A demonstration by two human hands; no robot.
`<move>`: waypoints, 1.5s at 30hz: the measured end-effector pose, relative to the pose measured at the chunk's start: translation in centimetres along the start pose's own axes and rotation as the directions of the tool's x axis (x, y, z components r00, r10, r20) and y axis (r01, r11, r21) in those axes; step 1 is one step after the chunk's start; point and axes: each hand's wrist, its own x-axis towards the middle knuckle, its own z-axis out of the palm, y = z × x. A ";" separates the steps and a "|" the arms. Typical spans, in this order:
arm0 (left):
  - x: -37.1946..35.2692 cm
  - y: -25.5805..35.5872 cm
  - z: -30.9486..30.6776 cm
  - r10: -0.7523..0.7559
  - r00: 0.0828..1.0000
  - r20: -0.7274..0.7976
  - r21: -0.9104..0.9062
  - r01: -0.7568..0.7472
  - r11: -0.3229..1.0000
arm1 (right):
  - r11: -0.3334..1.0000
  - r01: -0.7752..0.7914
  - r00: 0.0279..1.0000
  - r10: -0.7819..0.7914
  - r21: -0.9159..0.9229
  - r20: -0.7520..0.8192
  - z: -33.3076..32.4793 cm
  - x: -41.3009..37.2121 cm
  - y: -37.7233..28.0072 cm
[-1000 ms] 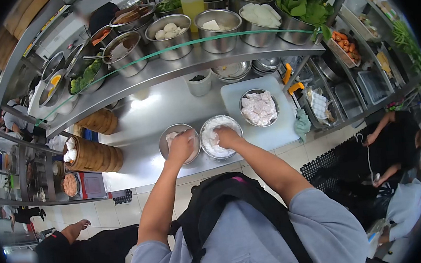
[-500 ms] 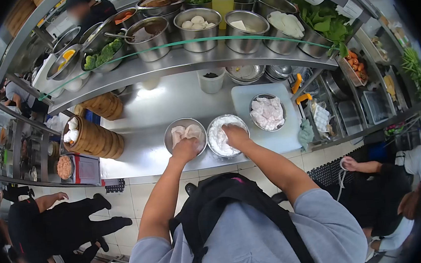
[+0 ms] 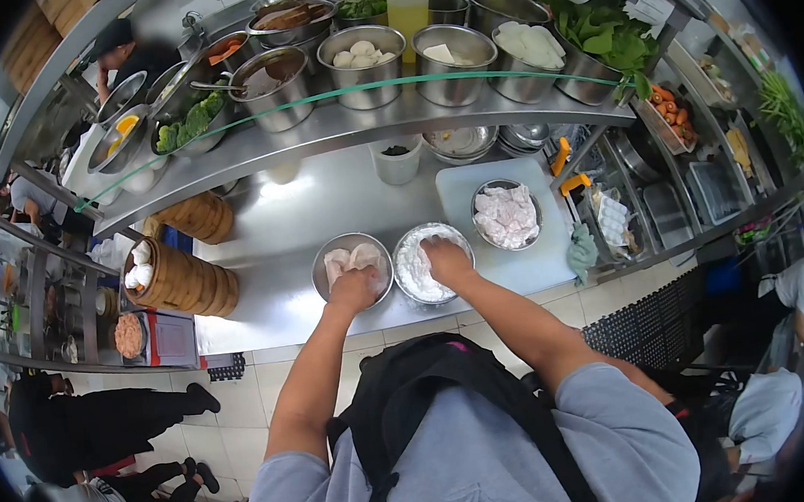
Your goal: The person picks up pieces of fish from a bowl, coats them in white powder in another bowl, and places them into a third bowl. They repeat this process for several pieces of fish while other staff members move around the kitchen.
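Note:
My left hand [image 3: 355,289] reaches into a steel bowl [image 3: 321,287] of pale pink raw meat pieces [image 3: 357,254]. Its fingers curl against the edge of one piece, tips partly hidden. In the neighbouring bowl [image 3: 469,288], my right hand [image 3: 444,259] is sunk with bent fingers in white flour [image 3: 410,274]. Flour hides its fingertips, and what they hold, if anything, does not show. Further right, a third bowl [image 3: 540,224] on a white cutting board [image 3: 554,263] contains flour-coated meat pieces [image 3: 507,214].
Bamboo steamers [image 3: 201,283] are stacked at the left. A shelf [image 3: 336,127] crosses above the counter with several steel pots of ingredients. A white tub [image 3: 397,164] stands behind the bowls. Other people [image 3: 104,421] are on both sides, and a green cloth [image 3: 582,254] hangs by the board.
My view has shifted slightly. Both hands stay in the same bowls with little visible movement. At the right, a person's hand holding a white cord is out of sight; at the left, people have moved.

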 end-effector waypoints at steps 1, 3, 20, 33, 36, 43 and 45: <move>-0.1 0.1 0.0 0.000 1.000 -0.002 0.023 0.000 1.000 | 1.000 0.001 1.000 -0.001 0.003 -0.003 0.1 0.1 0.0; -0.2 -0.1 0.4 -0.012 1.000 -0.013 -0.010 0.012 1.000 | 1.000 -0.031 1.000 0.031 0.005 0.005 0.1 0.3 0.1; -1.3 1.6 -1.5 -0.302 0.953 0.031 -0.011 0.302 0.953 | 0.945 -0.061 0.996 0.080 0.323 -0.047 -5.3 -0.2 3.4; -1.6 -0.8 -0.4 -0.227 0.972 0.059 -0.115 0.232 0.966 | 0.931 -0.277 0.946 0.308 0.237 -0.104 -17.4 2.9 17.3; -1.8 -0.6 -0.8 -0.240 0.967 0.081 -0.151 0.250 0.956 | 0.996 -0.093 0.990 0.093 0.006 -0.108 -16.6 3.0 17.0; -2.5 -0.3 -2.6 -0.204 0.976 -0.075 -0.227 0.183 0.957 | 0.992 -0.123 0.987 0.125 -0.033 0.103 -15.8 1.7 13.7; -2.1 1.1 -3.9 -0.110 0.978 -0.178 -0.237 0.066 0.969 | 0.993 -0.103 0.993 0.105 0.049 -0.050 -15.7 1.1 12.3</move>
